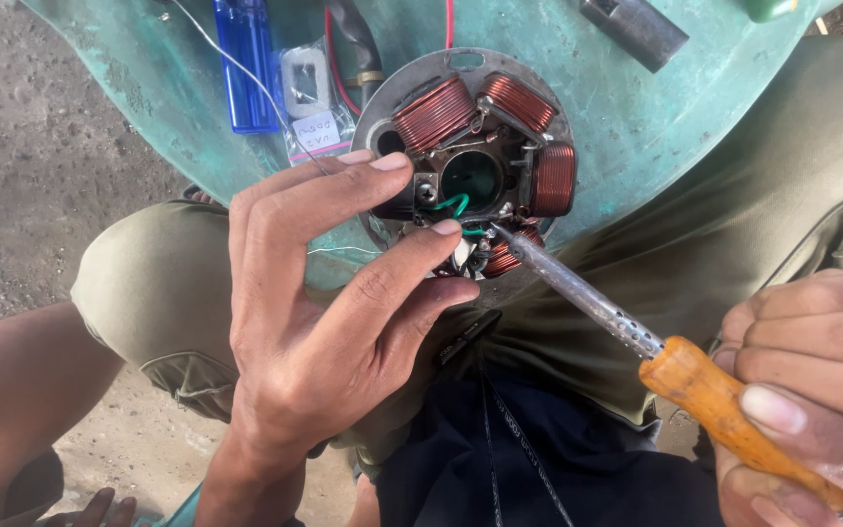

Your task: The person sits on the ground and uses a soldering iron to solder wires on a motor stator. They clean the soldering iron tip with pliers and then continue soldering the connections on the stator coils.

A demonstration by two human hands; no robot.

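A round metal stator plate (pixel 461 73) with several copper coils (pixel 434 114) rests on a green plastic surface (pixel 626 127). My left hand (pixel 329 312) reaches over its near left side, fingertips at a green wire (pixel 454 203) by the centre hole, and pinches a thin silver wire (pixel 246 73) that runs up and left. My right hand (pixel 812 381) grips the orange handle of a soldering iron (pixel 626 332). Its metal tip touches the plate's lower edge next to the green wire.
A blue lighter (pixel 244 63), a small clear packet with a white label (pixel 312 112), red wires (pixel 336 68) and a dark metal bar (pixel 634 27) lie on the green surface. My khaki-clad knees flank it. Concrete ground lies at left.
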